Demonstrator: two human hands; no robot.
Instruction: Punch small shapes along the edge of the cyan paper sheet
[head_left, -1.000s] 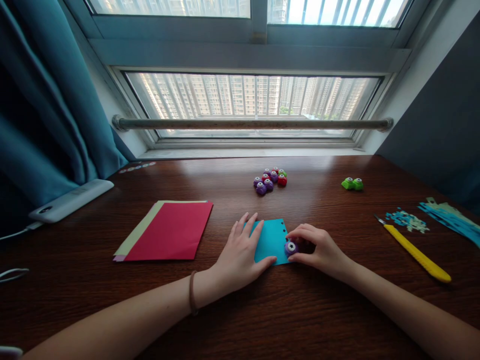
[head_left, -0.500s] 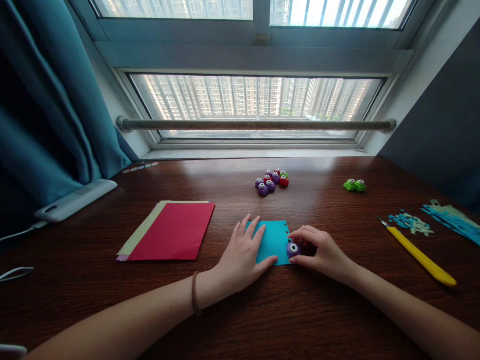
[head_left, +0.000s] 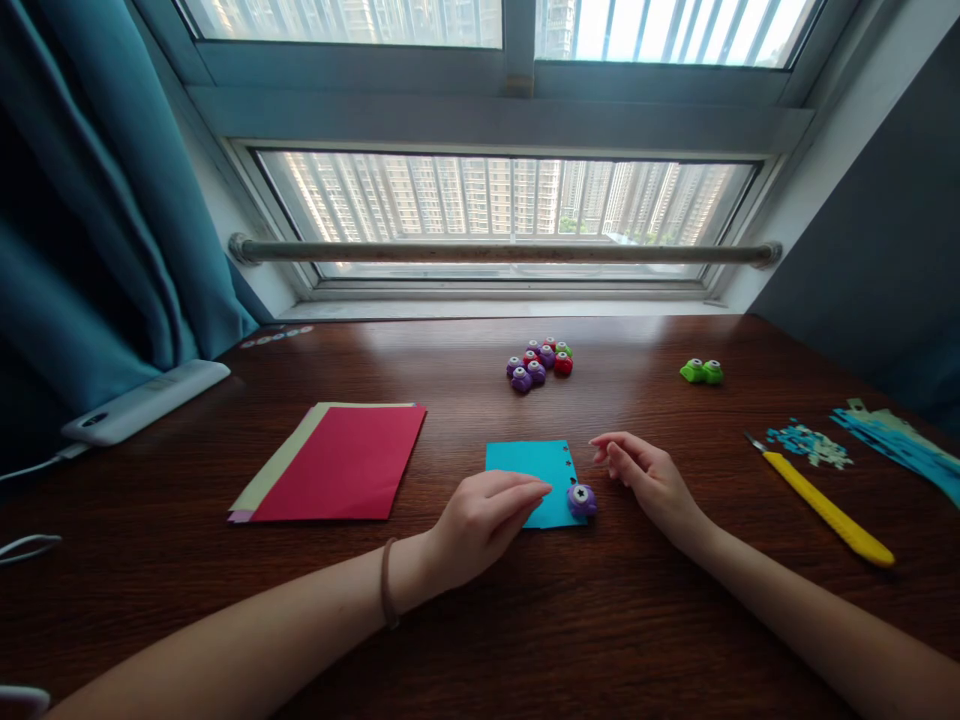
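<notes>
My left hand (head_left: 480, 520) is curled loosely, fingertips pressing on the near edge of the small square of blue paper (head_left: 529, 470) so it stays flat on the dark wooden table (head_left: 465, 620). The little round purple paper punch (head_left: 580, 498) sits on the paper's right corner, beside a row of holes. My right hand (head_left: 645, 475) rests just beside it, fingers loose, holding nothing.

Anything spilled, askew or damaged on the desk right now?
Only paper scraps strewn loose at the right, beside the yellow knife. The blue sheet has holes along its right edge, by the purple punch sitting there.
</notes>
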